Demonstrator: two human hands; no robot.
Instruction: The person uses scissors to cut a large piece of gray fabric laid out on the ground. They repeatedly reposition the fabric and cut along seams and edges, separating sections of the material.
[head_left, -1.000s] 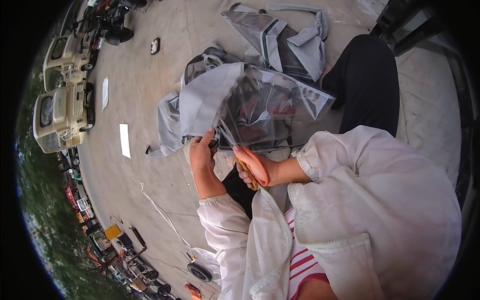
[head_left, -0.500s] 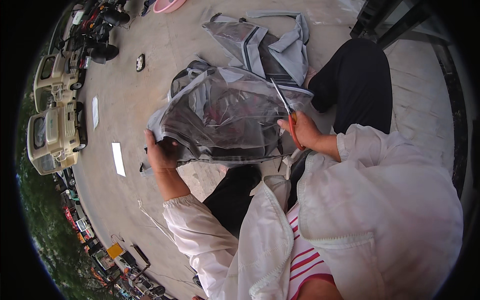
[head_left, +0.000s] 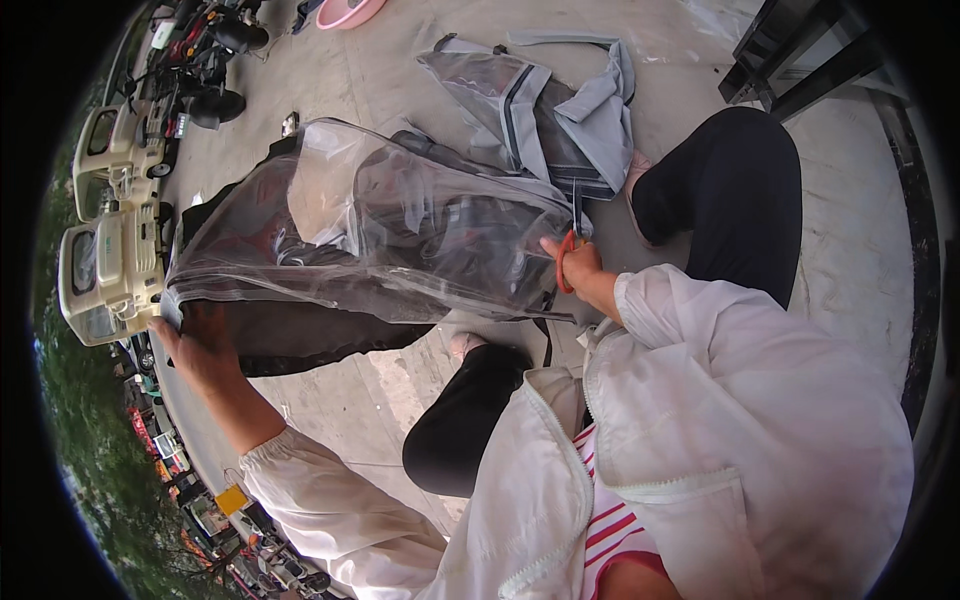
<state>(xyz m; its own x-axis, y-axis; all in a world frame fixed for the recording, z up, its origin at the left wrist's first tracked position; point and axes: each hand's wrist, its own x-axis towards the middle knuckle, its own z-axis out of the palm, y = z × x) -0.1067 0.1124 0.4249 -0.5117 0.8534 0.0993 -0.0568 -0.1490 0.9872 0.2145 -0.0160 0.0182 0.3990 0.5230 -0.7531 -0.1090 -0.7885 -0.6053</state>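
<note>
Here, scissors (head_left: 567, 244) in right fingers (head_left: 578, 264)

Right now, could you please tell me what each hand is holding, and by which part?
The left hand grips the clear sheet by its left edge; the right hand holds the scissors by the handles.

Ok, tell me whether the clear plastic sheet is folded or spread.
Spread, though creased: the clear plastic sheet reaches from the left hand across to the right hand with the scissors.
</note>
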